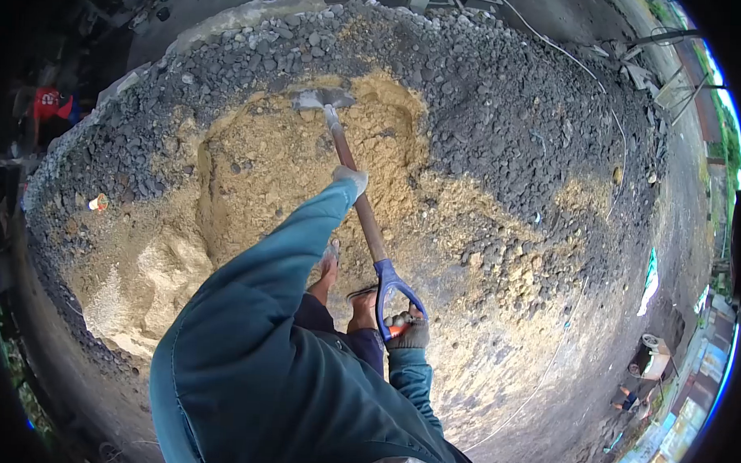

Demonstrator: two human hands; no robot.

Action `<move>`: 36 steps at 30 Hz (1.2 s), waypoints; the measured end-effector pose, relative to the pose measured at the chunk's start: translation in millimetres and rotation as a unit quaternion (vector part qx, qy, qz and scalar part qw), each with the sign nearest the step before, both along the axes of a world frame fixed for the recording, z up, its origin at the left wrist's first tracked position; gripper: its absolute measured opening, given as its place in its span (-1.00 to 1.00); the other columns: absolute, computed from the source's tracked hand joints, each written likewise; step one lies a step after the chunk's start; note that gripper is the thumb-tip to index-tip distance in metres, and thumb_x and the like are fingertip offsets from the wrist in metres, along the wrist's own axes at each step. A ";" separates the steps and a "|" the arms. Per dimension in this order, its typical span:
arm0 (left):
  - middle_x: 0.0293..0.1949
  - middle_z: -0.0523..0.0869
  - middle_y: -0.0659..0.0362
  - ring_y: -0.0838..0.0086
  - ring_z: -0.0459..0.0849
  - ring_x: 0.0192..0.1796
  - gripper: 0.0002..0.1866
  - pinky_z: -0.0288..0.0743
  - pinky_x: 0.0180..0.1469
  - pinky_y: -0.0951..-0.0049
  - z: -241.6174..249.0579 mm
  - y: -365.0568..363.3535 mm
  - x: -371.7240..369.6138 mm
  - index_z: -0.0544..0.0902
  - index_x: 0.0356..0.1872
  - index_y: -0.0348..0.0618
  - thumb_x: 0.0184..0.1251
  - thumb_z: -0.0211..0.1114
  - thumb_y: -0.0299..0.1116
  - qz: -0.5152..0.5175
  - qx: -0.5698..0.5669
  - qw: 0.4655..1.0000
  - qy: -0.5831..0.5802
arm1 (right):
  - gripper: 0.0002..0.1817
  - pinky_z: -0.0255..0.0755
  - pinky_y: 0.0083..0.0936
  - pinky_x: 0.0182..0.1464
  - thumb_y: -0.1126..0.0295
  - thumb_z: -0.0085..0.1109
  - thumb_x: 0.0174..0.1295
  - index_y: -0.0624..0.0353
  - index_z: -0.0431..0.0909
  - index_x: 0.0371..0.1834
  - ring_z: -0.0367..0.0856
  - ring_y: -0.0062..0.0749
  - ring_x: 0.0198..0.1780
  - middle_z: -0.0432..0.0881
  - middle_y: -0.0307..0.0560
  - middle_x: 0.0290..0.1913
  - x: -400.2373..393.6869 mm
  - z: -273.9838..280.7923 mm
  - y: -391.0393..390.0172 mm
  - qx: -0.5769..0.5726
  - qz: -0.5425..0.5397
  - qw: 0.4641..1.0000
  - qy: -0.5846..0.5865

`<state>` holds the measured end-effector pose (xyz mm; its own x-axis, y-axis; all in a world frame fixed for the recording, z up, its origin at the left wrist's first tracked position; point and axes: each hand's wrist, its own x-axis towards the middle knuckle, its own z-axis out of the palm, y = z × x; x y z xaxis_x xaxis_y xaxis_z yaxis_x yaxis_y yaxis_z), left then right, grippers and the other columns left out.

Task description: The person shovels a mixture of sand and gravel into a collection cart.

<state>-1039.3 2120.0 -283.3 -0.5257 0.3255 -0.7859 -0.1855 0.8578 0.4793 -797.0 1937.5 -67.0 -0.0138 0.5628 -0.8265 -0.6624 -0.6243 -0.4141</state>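
Observation:
A long shovel with a brown shaft and a blue D-shaped handle lies diagonally across the middle of the view. Its grey metal blade rests against the sand at the far side of a dug hollow. My left hand, in a pale glove, is wrapped round the shaft partway down. Close to my body, my right hand, in a grey glove, is closed on the orange grip of the handle. Both sleeves are dark teal. My feet stand on the sand just left of the handle.
Dark gravel borders the sand at the back and right. A paler sand heap lies to the left, near a small white-and-orange cup-like thing. A thin cable crosses the gravel. A cart-like object stands far right.

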 end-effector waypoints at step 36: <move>-0.26 0.51 -0.02 0.04 0.52 -0.27 -0.63 0.46 -0.10 -0.20 89.5 -151.3 222.0 0.41 -0.09 -0.04 0.07 0.21 -0.18 0.634 0.169 0.722 -0.219 | -0.45 0.40 -0.30 -0.24 -0.02 -0.13 0.38 0.24 0.70 -0.33 0.57 -0.19 -0.41 0.65 -0.07 -0.47 327.2 125.5 171.0 0.481 0.551 0.642 -0.227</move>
<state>-817.3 1968.7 -193.8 -0.2947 0.0128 -0.9555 -0.9166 -0.2864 0.2789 -469.8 2108.5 58.5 -0.7231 0.6714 -0.1623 0.2887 0.0803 -0.9541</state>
